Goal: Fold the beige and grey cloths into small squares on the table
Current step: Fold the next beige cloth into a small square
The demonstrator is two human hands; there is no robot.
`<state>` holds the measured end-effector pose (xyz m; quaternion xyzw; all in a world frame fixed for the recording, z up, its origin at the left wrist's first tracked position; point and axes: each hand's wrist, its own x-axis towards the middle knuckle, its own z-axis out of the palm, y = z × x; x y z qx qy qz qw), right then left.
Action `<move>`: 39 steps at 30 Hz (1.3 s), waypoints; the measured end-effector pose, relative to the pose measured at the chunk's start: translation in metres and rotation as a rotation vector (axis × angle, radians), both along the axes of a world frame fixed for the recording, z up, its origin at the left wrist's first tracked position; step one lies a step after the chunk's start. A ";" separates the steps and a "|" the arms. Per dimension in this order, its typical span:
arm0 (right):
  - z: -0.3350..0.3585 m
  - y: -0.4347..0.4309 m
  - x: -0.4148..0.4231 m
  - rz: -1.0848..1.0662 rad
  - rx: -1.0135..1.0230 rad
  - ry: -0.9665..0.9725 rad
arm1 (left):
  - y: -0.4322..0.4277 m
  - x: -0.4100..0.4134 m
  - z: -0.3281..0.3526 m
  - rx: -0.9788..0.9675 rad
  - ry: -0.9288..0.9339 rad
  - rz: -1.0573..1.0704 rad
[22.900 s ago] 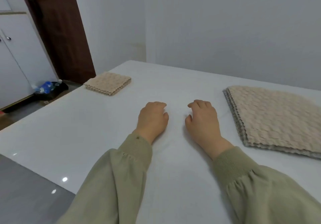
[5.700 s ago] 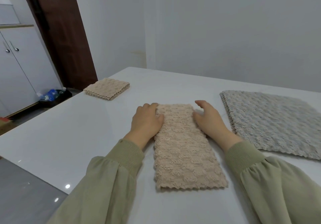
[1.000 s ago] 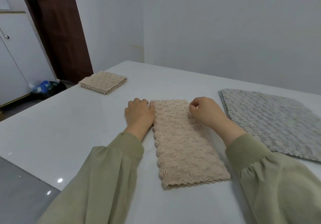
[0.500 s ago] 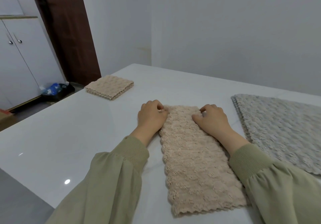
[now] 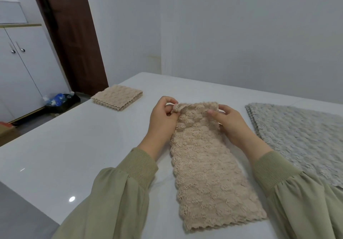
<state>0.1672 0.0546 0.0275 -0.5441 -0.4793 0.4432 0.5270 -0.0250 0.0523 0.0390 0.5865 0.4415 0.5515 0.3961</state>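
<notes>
A long beige cloth (image 5: 209, 173) lies on the white counter (image 5: 83, 146) in front of the person. The left hand (image 5: 163, 122) pinches its far left corner and lifts it a little. The right hand (image 5: 232, 125) holds the far right corner. A flat grey cloth (image 5: 300, 138) lies just to the right. A small beige square (image 5: 117, 97) sits far off to the left.

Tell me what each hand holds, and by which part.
The folded beige cloth, at its far end: left hand pinches the far left corner, right hand pinches the far right corner.
</notes>
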 end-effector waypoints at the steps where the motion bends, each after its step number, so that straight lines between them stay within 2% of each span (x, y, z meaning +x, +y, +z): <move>1: 0.002 -0.002 -0.002 -0.004 0.021 -0.001 | 0.001 -0.001 0.000 0.001 0.004 0.004; 4: 0.003 0.001 -0.002 0.003 0.090 0.074 | 0.002 -0.004 0.000 -0.046 -0.068 -0.023; 9: 0.006 0.003 0.000 0.085 0.112 0.131 | 0.004 -0.006 -0.004 -0.382 -0.187 -0.185; 14: 0.016 0.000 0.002 0.150 0.117 0.065 | 0.006 -0.007 -0.007 -0.470 -0.394 -0.272; 20: 0.029 -0.008 -0.003 0.148 0.050 0.048 | 0.009 -0.002 -0.011 -0.284 -0.290 -0.148; 25: 0.021 -0.007 -0.010 -0.031 -0.017 -0.053 | 0.008 0.000 -0.010 -0.157 -0.204 -0.080; 29: 0.022 -0.006 -0.011 -0.067 0.032 -0.091 | 0.005 -0.004 -0.004 -0.158 -0.301 -0.077; 32: 0.027 -0.008 -0.014 -0.064 0.112 -0.135 | 0.005 -0.005 -0.003 -0.230 -0.360 -0.127; 35: 0.031 -0.010 -0.016 -0.042 0.167 -0.186 | 0.004 -0.004 -0.002 -0.277 -0.366 -0.124; 39: 0.032 -0.010 -0.017 -0.001 0.205 -0.153 | 0.005 -0.004 0.001 -0.235 -0.345 -0.070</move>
